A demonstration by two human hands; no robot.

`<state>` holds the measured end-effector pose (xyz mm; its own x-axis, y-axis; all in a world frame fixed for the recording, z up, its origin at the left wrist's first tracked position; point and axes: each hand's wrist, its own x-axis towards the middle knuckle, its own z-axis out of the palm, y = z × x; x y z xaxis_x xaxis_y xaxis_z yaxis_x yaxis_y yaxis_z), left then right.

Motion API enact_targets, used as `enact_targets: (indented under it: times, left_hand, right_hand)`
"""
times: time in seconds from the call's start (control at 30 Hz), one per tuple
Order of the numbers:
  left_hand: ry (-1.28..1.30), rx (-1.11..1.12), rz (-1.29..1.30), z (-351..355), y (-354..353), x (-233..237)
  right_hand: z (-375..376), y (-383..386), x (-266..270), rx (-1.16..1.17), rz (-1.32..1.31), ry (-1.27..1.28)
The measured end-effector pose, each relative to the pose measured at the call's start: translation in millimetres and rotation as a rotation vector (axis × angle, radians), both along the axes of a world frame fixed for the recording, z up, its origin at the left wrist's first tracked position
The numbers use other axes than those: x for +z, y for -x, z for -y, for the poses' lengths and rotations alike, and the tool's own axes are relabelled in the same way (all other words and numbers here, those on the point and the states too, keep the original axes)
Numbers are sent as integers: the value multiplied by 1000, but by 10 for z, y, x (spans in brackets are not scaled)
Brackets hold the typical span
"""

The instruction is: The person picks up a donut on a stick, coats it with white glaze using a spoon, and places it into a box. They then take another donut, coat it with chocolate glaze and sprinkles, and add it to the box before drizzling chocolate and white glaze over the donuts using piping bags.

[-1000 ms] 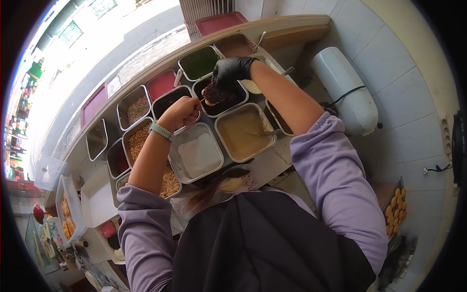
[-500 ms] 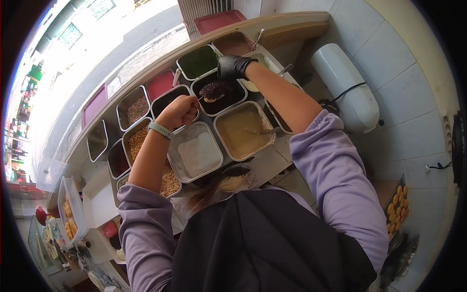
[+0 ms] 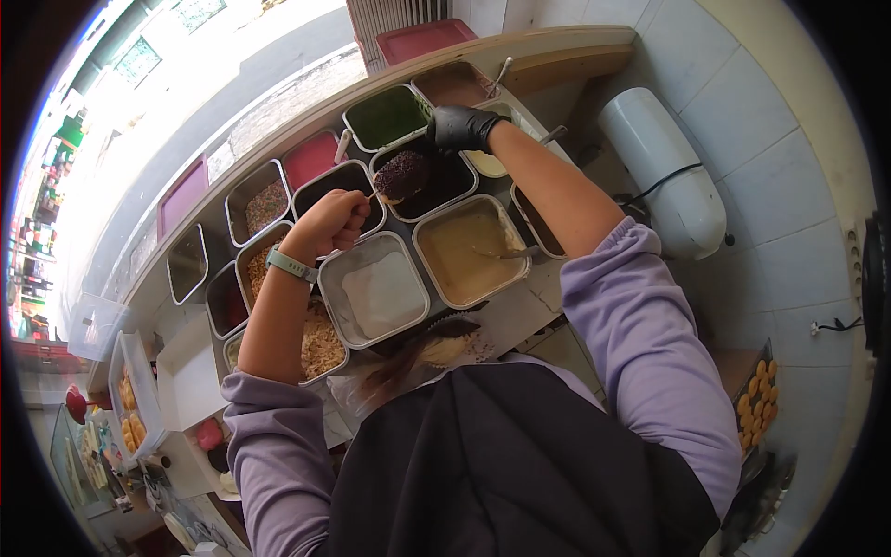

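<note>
My left hand (image 3: 336, 221), bare with a watch on the wrist, is closed round a thin stick. On the stick's end, a piece of food (image 3: 401, 178) coated in dark sprinkles hangs over the metal tray of dark sprinkles (image 3: 444, 182). My right hand (image 3: 458, 128), in a black glove, is at that tray's upper right edge, its fingers curled downward and mostly hidden. Behind lies a tray of green topping (image 3: 387, 118); nearer my body are a tray of white powder (image 3: 376, 290) and a tray of pale yellow sauce (image 3: 469, 255) with a spoon.
Trays of pink topping (image 3: 309, 160), mixed sprinkles (image 3: 264, 209) and chopped nuts (image 3: 321, 345) stand to the left. A white box (image 3: 190, 367) and a tub of fried pieces (image 3: 132, 408) are farther left. A pale blue cylindrical appliance (image 3: 661, 167) stands at the right.
The coated food has moved slightly left and been turned, now showing more of its dark coating. My left hand has shifted left; my right hand has moved slightly right.
</note>
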<state>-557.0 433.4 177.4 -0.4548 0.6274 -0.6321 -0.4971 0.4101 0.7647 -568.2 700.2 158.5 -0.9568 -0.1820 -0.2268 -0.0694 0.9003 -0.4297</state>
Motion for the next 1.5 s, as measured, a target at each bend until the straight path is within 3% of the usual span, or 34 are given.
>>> enact_targets:
  times: [0.03, 0.13, 0.2, 0.43, 0.57, 0.67, 0.83, 0.9, 1.1, 1.17, 1.2, 1.3, 1.33, 1.43, 1.47, 1.5]
  left_hand:
    - [-1, 4, 2, 20, -3, 36]
    - [-3, 13, -18, 72, 2, 111]
    - [-1, 18, -35, 89, 5, 158]
    - [0, 15, -48, 125, 13, 177]
    - [-27, 9, -11, 147, 33, 100]
    - [-9, 3, -52, 119, 3, 84]
    - [25, -54, -87, 29, -1, 4]
    - [43, -72, -119, -17, -19, -4]
    - [127, -107, -229, -163, -37, 25]
    - [197, -152, -293, -204, 22, 48]
    - [229, -169, -324, -230, 66, 61]
    - [414, -371, -577, -337, 220, 146]
    - [422, -527, -723, -378, 261, 203]
    - [626, -585, -751, -578, 302, 374]
    - [586, -800, -879, -577, 607, 133]
    - [645, -859, -917, -639, 569, 190]
  right_hand:
    - [-12, 27, -63, -75, 58, 27]
    - [149, -169, -56, 216, 47, -138]
    - [275, -186, -222, 284, 113, -212]
    - [555, -107, -741, 174, 285, -300]
    - [435, -94, -537, 146, 287, -248]
    - [248, -98, -272, 111, 217, -161]
    - [-121, 120, -286, 95, -14, 37]
    - [20, -114, 219, 50, -36, -28]
    - [9, 230, -115, 82, -126, -88]
    - [57, 253, -97, 119, -136, -251]
    - [56, 199, -21, 41, -124, -197]
    - [69, 189, 38, 80, -67, -186]
    - [66, 184, 49, 122, -86, -231]
    - [63, 128, 67, 167, -83, -297]
    - [66, 103, 84, 128, -48, -274]
    - [55, 102, 71, 89, -13, -250]
